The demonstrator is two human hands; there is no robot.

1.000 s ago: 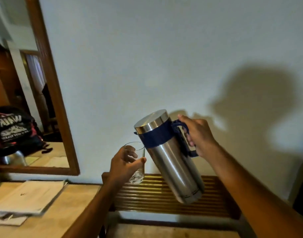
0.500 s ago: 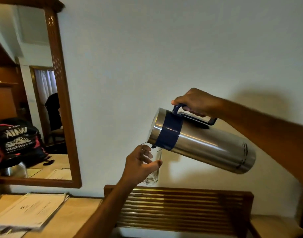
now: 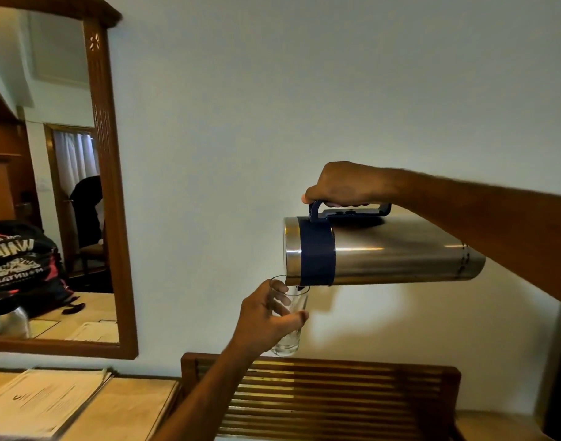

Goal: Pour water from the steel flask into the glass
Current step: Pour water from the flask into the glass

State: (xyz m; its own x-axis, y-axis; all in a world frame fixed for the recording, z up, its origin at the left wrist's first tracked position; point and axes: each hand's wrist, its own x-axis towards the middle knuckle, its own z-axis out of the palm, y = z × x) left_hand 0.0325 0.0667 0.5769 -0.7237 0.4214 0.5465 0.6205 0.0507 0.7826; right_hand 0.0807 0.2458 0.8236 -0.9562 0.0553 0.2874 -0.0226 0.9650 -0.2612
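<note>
The steel flask (image 3: 397,249) with a dark blue band and blue handle lies almost level in the air, its lid end to the left. My right hand (image 3: 342,186) grips the handle from above. Its spout sits right over the rim of a clear glass (image 3: 290,323). My left hand (image 3: 266,316) is wrapped around the glass and holds it upright in the air below the flask's mouth. A little water shows in the bottom of the glass. Both are held in front of a pale wall.
A slatted wooden rack (image 3: 336,396) stands below my hands. A wooden desk (image 3: 129,405) with a stack of papers (image 3: 40,402) lies at the lower left. A wood-framed mirror (image 3: 110,192) hangs on the left wall and reflects a dark bag.
My right hand has lifted and tipped the flask from steeply upright to nearly level. The spout has come over the glass rim. The glass has risen with my left hand.
</note>
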